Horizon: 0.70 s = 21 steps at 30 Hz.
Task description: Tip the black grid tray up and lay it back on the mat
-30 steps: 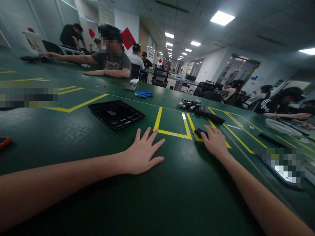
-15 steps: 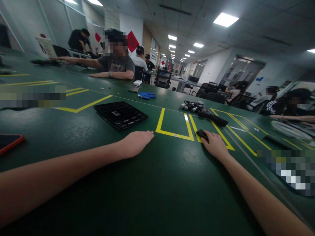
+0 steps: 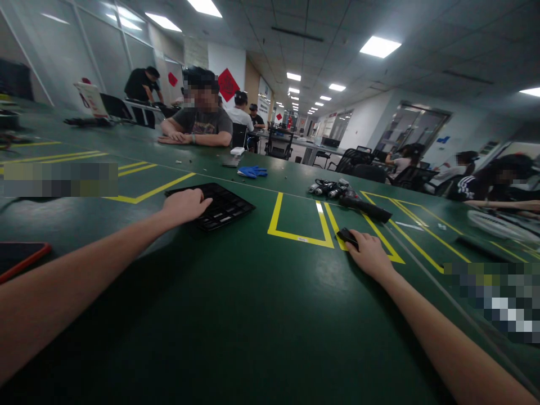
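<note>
My left hand (image 3: 185, 206) lies over the left part of a flat black plastic panel (image 3: 230, 208) with a ribbed, slotted surface. Its fingers are bent and look closed on the panel, though most of the fingertips are hidden. The panel rests on the green table (image 3: 253, 315). Farther right, my right hand (image 3: 371, 253) is wrapped round a small black object (image 3: 346, 236), whose kind I cannot make out. That object touches the tabletop by a strip of yellow tape (image 3: 333, 219).
Beyond my right hand lie a black tube-like object (image 3: 366, 209) and a bundle of cabled items (image 3: 329, 187). A blue glove (image 3: 253, 171) is farther back. An orange-edged phone (image 3: 25, 259) lies at left. Across the table sits a person (image 3: 202, 121).
My left hand has moved left and away from me, from bare tabletop onto the black panel. My right hand stays on the small black object. The person opposite has drawn an outstretched arm back.
</note>
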Tool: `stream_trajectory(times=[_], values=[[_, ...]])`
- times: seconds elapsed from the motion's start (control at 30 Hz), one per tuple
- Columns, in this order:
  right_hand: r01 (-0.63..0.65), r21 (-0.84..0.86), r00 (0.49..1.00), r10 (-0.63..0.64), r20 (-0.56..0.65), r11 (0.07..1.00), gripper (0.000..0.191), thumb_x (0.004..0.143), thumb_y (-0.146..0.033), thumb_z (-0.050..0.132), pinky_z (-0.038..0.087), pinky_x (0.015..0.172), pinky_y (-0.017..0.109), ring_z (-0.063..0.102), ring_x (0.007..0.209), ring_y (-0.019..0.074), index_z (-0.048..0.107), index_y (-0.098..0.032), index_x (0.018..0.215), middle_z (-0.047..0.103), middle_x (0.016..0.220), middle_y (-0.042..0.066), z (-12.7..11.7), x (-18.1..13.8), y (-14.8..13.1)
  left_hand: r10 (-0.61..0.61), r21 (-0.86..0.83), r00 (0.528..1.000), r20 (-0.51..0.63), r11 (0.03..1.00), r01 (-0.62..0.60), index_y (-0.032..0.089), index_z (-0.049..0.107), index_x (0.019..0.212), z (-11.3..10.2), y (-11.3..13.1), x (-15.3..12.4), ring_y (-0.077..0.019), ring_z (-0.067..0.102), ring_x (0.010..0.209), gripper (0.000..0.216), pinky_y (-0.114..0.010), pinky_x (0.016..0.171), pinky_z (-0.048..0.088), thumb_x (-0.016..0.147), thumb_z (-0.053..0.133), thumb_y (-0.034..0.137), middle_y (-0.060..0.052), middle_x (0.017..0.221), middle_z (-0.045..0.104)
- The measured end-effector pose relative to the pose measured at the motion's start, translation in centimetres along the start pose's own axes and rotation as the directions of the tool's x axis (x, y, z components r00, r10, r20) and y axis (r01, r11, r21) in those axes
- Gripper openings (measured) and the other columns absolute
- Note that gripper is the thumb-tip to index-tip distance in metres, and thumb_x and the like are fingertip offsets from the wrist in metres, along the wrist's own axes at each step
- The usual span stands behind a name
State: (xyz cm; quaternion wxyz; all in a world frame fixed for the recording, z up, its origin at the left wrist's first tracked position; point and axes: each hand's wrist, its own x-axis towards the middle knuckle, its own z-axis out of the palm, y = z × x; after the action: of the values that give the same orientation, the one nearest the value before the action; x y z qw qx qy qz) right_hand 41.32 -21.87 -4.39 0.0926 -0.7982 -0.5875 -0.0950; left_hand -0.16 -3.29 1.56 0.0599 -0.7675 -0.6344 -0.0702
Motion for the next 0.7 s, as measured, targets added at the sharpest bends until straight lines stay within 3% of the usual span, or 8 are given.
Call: stream_trajectory(times=[0.13, 0.23, 0.33, 0.47, 0.7], values=[[-0.004, -0.011, 1.000, 0.004, -0.003, 1.000, 0.048, 0.086, -0.037, 0.035, 0.041, 0.085, 0.043, 0.047, 0.105, 0.0328, 0.044, -0.013, 0.126, 0.055, 0.115, 0.017, 0.0, 0.0, 0.0, 0.012, -0.003, 0.999, -0.037, 1.000, -0.013, 0.012, 0.061, 0.102, 1.3, -0.1, -0.2, -0.0307, 0.060, 0.094, 0.047, -0.035, 0.071, 0.044, 0.085, 0.027, 0.040, -0.015, 0.104, 0.064], [-0.010, -0.013, 1.000, 0.010, 0.003, 1.000, 0.048, 0.086, -0.038, 0.036, 0.040, 0.087, 0.043, 0.047, 0.106, 0.0327, 0.044, -0.013, 0.126, 0.055, 0.115, 0.016, -0.1, -0.1, 0.0, 0.033, -0.009, 0.999, 0.019, 0.999, -0.032, 0.013, 0.060, 0.104, 0.8, -0.4, 0.3, -0.0294, 0.060, 0.092, 0.046, -0.033, 0.069, 0.044, 0.083, 0.030, 0.041, -0.014, 0.102, 0.064], [-0.006, -0.017, 1.000, 0.006, 0.002, 1.000, 0.048, 0.086, -0.038, 0.036, 0.039, 0.089, 0.043, 0.047, 0.106, 0.0323, 0.044, -0.013, 0.126, 0.054, 0.116, 0.016, -0.1, -0.1, -0.1, 0.167, -0.067, 0.980, 0.111, 0.985, -0.161, 0.011, 0.063, 0.096, -0.4, -1.7, 1.4, -0.0257, 0.060, 0.087, 0.042, -0.028, 0.066, 0.042, 0.077, 0.038, 0.041, -0.012, 0.095, 0.066], [0.004, -0.035, 1.000, -0.004, -0.002, 0.999, 0.047, 0.086, -0.036, 0.036, 0.039, 0.089, 0.043, 0.047, 0.105, 0.0323, 0.044, -0.012, 0.126, 0.055, 0.114, 0.016, 0.1, 0.0, 0.0, 0.333, -0.153, 0.917, 0.220, 0.940, -0.305, 0.013, 0.066, 0.082, -1.4, -3.1, 2.2, -0.0213, 0.060, 0.078, 0.038, -0.024, 0.065, 0.040, 0.068, 0.047, 0.043, -0.007, 0.081, 0.067], [0.010, -0.016, 1.000, -0.010, -0.004, 1.000, 0.049, 0.086, -0.038, 0.035, 0.039, 0.090, 0.043, 0.046, 0.106, 0.0315, 0.044, -0.012, 0.126, 0.054, 0.116, 0.015, 0.2, 0.0, 0.1, 0.158, 0.010, 0.977, 0.141, 0.987, -0.161, 0.013, 0.064, 0.090, -2.0, -2.7, 1.4, -0.0228, 0.059, 0.082, 0.040, -0.024, 0.062, 0.038, 0.074, 0.046, 0.046, -0.010, 0.092, 0.066]])
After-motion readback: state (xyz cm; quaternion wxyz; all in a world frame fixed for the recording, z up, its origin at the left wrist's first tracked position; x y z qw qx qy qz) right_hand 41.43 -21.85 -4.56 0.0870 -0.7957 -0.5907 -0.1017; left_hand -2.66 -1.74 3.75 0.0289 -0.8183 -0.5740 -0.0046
